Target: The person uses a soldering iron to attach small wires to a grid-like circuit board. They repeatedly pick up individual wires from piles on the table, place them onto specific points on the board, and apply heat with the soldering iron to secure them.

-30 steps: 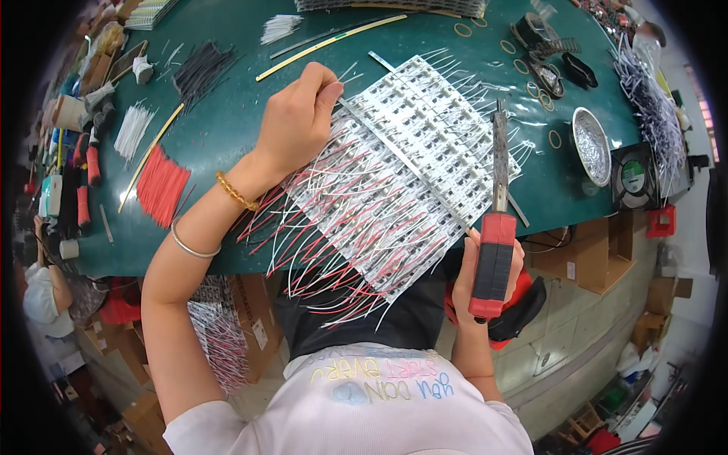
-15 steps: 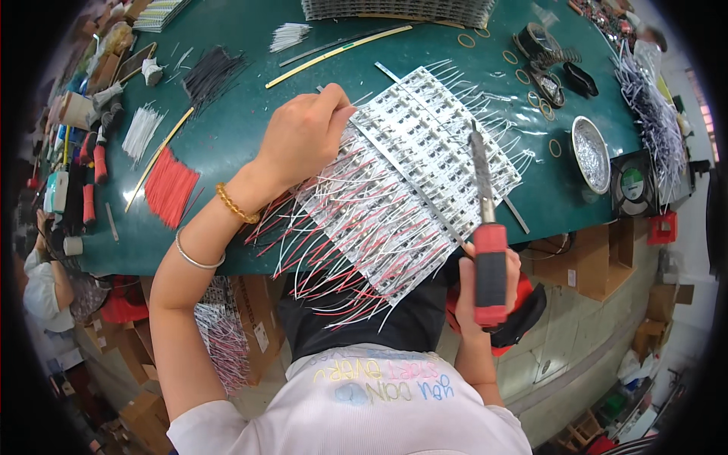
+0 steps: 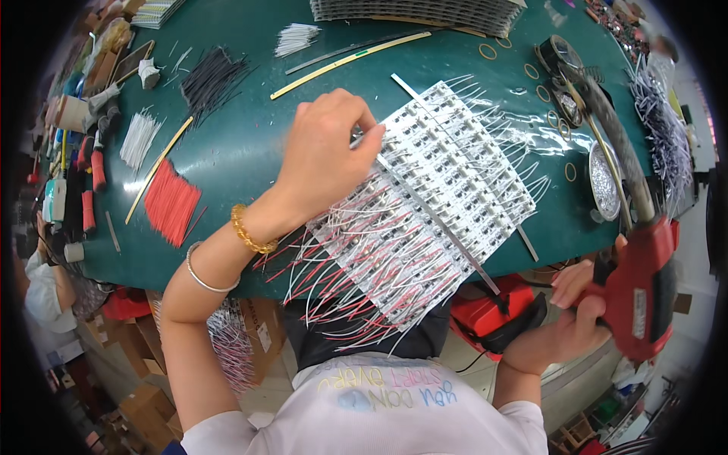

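Gripping the red-and-black soldering gun (image 3: 641,296), my right hand (image 3: 565,322) is well to the right of the white circuit-board panel (image 3: 440,171); some of its fingers are hidden behind the handle. Blur softens the tool, and I lose its tip against the dark reel (image 3: 553,50); the grey barrel also covers part of the silver dish (image 3: 600,188). My left hand (image 3: 330,152) is at the panel's upper-left corner and masks it. Thumb and forefinger bend together by the end of a metal strip (image 3: 459,246), but I can't tell from here whether they pinch it.

The panel lies askew on the green bench (image 3: 227,144), its near corner jutting past the edge. Rows of small dark parts dot it, and a second strip (image 3: 528,246) pokes out beyond two sides. Red and white wires (image 3: 364,273) tangle over its near-left half. Beyond the panel, a stack of boards (image 3: 425,14) is cut off by the top of my view.
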Tool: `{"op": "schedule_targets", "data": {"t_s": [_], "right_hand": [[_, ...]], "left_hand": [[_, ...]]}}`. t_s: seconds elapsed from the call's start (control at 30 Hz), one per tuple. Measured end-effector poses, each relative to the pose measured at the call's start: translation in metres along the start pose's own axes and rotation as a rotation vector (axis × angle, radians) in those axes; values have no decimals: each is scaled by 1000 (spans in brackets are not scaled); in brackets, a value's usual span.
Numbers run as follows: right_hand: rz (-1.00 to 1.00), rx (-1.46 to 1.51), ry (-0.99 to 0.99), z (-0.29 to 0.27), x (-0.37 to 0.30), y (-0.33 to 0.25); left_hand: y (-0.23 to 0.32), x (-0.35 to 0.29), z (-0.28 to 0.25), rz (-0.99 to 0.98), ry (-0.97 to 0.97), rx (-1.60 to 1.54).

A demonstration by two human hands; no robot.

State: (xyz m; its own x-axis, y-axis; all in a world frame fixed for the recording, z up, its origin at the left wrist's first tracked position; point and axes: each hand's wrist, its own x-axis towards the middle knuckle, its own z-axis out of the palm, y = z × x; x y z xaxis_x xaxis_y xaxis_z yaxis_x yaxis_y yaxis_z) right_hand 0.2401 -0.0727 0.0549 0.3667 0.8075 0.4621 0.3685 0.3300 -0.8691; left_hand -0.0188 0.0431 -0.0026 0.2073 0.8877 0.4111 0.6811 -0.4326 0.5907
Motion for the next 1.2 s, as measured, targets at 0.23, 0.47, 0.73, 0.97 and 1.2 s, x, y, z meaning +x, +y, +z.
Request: {"op": "schedule_targets", "data": {"t_s": [0.23, 0.47, 0.73, 0.97, 1.2], "right_hand": [[459, 136, -209, 33, 17, 24], [488, 193, -465, 34, 11, 43], [537, 248, -485, 26, 7, 50], [431, 16, -452, 12, -3, 62], [434, 179, -429, 22, -2, 48]], "left_hand": [[-4, -7, 12, -78, -52, 13], [-3, -9, 11, -85, -43, 3], [-3, -9, 13, -70, -44, 20], [-3, -9, 13, -46, -35, 38], [-3, -9, 15, -31, -26, 38]]}}
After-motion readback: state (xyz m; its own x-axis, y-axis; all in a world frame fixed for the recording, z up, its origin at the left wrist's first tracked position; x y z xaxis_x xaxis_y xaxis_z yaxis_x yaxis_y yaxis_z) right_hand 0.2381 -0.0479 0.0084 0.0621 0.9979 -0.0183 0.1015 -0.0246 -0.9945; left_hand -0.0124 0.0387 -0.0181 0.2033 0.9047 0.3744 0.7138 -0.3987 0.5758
